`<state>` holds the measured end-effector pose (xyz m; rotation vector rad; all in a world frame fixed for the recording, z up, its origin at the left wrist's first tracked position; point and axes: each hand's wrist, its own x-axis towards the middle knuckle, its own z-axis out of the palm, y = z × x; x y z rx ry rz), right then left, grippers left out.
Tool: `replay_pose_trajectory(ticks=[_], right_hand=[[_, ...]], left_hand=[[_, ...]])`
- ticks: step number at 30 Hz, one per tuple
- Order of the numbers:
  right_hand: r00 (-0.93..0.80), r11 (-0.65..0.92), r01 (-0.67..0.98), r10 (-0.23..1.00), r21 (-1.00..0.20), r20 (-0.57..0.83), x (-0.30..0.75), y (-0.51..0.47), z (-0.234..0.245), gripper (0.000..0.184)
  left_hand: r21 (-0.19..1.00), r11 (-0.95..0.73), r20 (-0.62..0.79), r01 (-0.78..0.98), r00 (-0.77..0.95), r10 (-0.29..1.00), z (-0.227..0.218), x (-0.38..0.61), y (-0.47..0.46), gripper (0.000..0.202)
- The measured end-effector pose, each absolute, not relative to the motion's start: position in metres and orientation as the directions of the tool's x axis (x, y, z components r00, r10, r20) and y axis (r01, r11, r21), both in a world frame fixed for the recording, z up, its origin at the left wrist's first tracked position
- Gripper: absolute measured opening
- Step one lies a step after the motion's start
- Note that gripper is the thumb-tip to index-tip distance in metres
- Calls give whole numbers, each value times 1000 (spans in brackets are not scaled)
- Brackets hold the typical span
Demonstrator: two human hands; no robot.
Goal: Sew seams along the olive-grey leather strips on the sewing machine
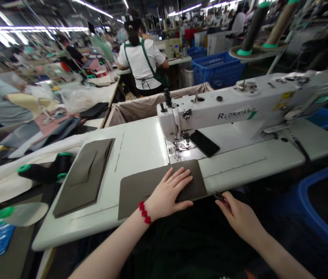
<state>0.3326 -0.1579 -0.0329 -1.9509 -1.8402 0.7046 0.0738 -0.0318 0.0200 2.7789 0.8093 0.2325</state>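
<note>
Pressing flat on the grey fabric piece [140, 190], the left hand [168, 193] lies open, fingers spread, palm down near the panel's right end, a red bead bracelet [144, 212] at the wrist. That panel sits at the near edge of the white table [140, 147], its far right corner just short of the needle area [179, 146] of the sewing machine [239, 106]. Right hand [239, 219] now, off the near edge, fingers pinched on a small dark tool [219, 197], snips by the look of it, though it's too small to be sure. To do this well, I'd judge the palm wants even pressure so the layers don't creep, edges kept square to the machine bed. Further left, a stack of matching grey pieces [85, 176] lies apart from the working panel; past it, a black thread cone [46, 170] on its side. A dark phone [204, 143] rests on the machine bed, right of the needle. Far behind, a person in a white shirt [142, 58] sits at another station beside a blue crate [217, 69].
</note>
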Motion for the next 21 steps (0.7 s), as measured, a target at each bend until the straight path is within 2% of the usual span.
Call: replay_pose_trajectory(ticks=[2, 5, 8, 21], right_hand=[[-7, -42, 812, 997, -582, -81, 327, -161, -37, 20], [-32, 3, 805, 999, -593, -39, 319, -161, -41, 18], [-29, 22, 807, 1000, -591, -2, 317, -157, -41, 19], [-59, 35, 791, 998, -611, -18, 309, -146, -31, 20]], left_hand=[[276, -793, 132, 543, 796, 591, 14, 90, -53, 69], [340, -713, 196, 612, 696, 691, -1, 109, -74, 40], [393, -676, 247, 623, 637, 730, -15, 121, -80, 15], [482, -605, 247, 634, 564, 788, -14, 131, -85, 6]])
